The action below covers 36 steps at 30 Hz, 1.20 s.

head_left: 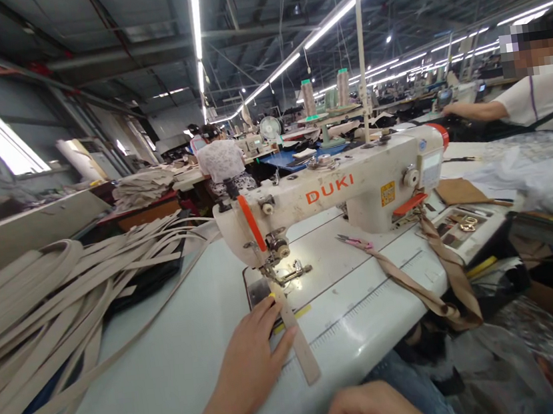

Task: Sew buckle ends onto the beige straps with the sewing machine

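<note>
A cream DUKI sewing machine (335, 193) stands on the white table (176, 374). A beige fabric strip (294, 332) runs from under its presser foot (285, 274) toward me. My left hand (252, 358) lies flat on the table with its fingers stretched out, fingertips touching the strip's left edge near the needle plate. My right hand (372, 413) shows at the bottom edge with its fingers curled under; anything in it is hidden.
A big pile of beige strips (52, 308) covers the table's left side. Scissors (354, 242) and a tied brown strip (431, 282) lie right of the machine. Thread cones (326, 93) stand behind. Other workers sit at the back (220, 160) and right (539, 94).
</note>
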Motion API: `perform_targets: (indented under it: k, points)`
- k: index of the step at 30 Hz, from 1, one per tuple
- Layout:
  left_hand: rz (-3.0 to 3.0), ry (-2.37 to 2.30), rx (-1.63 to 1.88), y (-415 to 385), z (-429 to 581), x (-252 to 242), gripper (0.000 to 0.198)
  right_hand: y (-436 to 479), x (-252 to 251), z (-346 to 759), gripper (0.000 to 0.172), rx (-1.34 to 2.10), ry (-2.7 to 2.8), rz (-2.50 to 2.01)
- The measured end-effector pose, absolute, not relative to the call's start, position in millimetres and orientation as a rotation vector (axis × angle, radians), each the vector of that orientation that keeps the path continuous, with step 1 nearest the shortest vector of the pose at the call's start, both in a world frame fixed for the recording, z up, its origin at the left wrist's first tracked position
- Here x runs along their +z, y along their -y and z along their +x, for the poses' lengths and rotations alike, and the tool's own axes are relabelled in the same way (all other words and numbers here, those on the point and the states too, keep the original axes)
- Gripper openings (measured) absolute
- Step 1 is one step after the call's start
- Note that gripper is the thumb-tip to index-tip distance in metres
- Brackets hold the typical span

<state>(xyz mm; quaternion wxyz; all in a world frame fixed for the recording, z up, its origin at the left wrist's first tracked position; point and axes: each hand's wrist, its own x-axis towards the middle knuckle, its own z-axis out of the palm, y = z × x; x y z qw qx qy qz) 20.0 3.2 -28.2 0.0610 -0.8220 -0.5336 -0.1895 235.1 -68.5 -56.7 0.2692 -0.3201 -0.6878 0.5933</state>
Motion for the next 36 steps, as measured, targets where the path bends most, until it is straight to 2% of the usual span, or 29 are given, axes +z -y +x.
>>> perform_targets:
  k: [5, 11, 25, 30, 36]
  points:
    - [-2.47, 1.592, -0.598, -3.8, 18.2, -30.5, 0.042, 38.6, -25.1, 238.3, 0.02, 0.905, 2.094, -0.84]
    - [-2.464, 1.555, -0.677, -5.3, 16.0, -34.1, 0.036, -3.8, -25.5, 232.6, 0.022, 0.317, 2.511, -0.835]
    - [-2.478, 1.56, -0.659, -8.0, 15.1, -32.8, 0.032, -49.5, -17.4, 219.0, 0.017, -0.15, 2.713, -0.698]
    - [-2.528, 1.547, -0.602, -13.3, 9.4, -28.2, 0.034, -68.6, -18.9, 210.6, 0.021, -0.223, 2.743, -0.636]
    - [-2.578, 1.56, -0.529, -22.9, 4.6, -20.1, 0.033, -83.6, -17.9, 202.7, 0.015, -0.244, 2.752, -0.622]
